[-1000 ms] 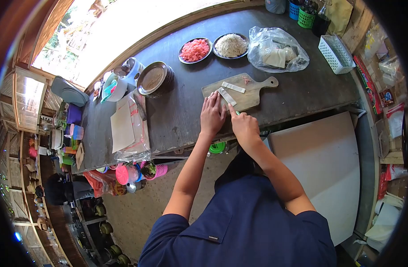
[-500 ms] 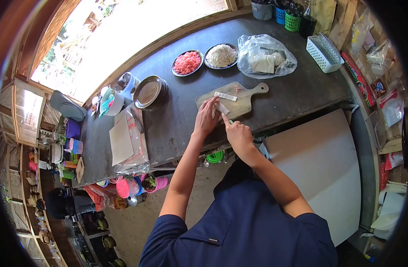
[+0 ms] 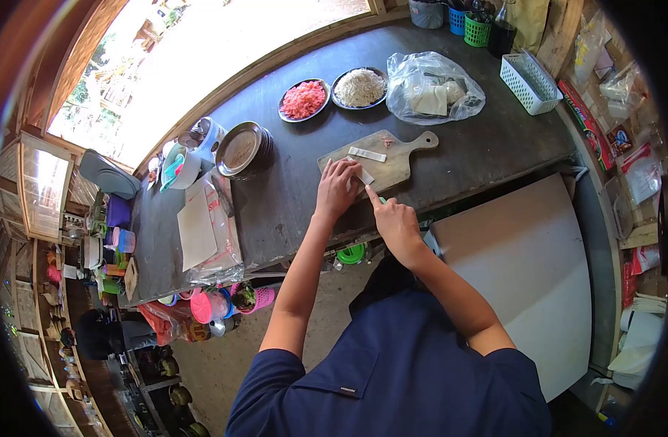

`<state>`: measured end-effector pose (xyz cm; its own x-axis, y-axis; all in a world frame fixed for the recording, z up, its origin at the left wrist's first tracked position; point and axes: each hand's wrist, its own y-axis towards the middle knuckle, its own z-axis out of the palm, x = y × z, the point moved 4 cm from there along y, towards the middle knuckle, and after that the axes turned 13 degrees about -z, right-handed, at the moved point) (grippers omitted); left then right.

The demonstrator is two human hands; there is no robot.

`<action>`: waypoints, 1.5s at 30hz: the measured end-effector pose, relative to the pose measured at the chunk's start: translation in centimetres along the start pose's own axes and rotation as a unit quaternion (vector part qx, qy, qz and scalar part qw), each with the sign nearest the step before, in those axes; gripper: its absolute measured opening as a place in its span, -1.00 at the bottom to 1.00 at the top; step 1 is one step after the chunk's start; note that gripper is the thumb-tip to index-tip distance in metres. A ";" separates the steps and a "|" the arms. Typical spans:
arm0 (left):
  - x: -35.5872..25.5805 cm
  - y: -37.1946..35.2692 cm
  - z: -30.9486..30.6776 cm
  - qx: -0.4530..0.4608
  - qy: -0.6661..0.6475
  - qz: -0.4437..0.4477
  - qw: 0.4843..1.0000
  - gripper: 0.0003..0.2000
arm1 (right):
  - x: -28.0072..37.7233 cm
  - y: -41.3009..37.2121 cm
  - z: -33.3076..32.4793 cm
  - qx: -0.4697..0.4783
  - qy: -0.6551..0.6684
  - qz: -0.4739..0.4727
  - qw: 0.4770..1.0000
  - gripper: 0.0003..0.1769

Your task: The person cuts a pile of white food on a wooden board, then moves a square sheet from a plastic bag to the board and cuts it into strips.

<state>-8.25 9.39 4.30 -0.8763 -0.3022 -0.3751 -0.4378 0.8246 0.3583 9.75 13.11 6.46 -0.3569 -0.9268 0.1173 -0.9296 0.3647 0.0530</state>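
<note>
A wooden cutting board (image 3: 399, 162) with a handle lies near the counter's front edge. Across its upper part rests a flat white strip (image 3: 367, 154). My left hand (image 3: 339, 188) has its fingers bent and pressed on a second white piece (image 3: 366, 177), partly covered by the fingertips. My right hand (image 3: 396, 222) is closed around a knife, of which only a bit of green handle (image 3: 382, 199) shows; the index finger points along it towards the left hand. The blade cannot be made out. A small pinkish scrap (image 3: 388, 143) sits near the board's far edge.
Behind the board are a plate of pink-red shreds (image 3: 303, 100), a plate of white shreds (image 3: 359, 88) and a clear plastic bag (image 3: 436, 91) with pale sheets. Stacked brown plates (image 3: 240, 149) and a plastic packet (image 3: 206, 226) lie left. A white basket (image 3: 529, 84) stands right.
My left hand's fingers have drawn in and curled more over the white piece. My right hand has shifted slightly right, and a little more green handle shows. The whole view has moved slightly.
</note>
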 end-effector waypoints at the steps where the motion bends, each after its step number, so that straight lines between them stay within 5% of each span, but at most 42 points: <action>1: 0.1 0.0 0.0 0.001 -0.001 0.000 1.000 -0.62 | 0.1 -0.1 -0.1 -0.001 0.001 0.002 1.000 -0.25; 25: 0.8 -0.3 0.3 0.021 -0.007 0.001 1.000 -0.57 | -1.1 -6.8 -0.4 0.023 0.001 0.015 1.000 -0.16; 31: -0.4 -1.1 -0.6 -0.084 -0.042 -0.069 0.993 -0.49 | -0.8 -4.7 -0.4 0.023 0.045 0.044 0.998 -0.16; 34: 0.6 -2.1 -0.3 -0.119 -0.077 -0.173 0.975 -0.48 | -1.2 -3.3 -0.9 -0.004 0.054 0.025 0.998 -0.23; 45: 0.7 -4.9 -2.0 -0.018 -0.090 -0.147 0.985 -0.25 | -2.9 -1.5 -1.3 -0.028 0.055 0.013 0.998 -0.25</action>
<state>-7.12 4.20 4.03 -0.6628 -0.4320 -0.6116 -0.6765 0.6957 0.2416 12.27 15.41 7.34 -0.3659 -0.9024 0.2275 -0.9124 0.3960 0.1033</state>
